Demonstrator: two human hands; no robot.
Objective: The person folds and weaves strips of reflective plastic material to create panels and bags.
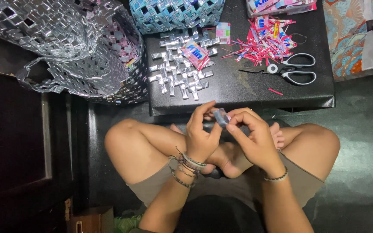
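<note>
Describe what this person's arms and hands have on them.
Both forearms are bare, with no sleeves or gloves. The left hand has a stack of thin beaded and cord bracelets at its wrist. The right hand has one dark beaded bracelet.

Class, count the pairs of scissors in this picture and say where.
1: the scissors lie on the black table, right of the pile of wrapper scraps. Others may be hidden.

A dim scene is lit from above; glare is thrown off the woven silver foil basket, while the left edge is lost in shadow.
</note>
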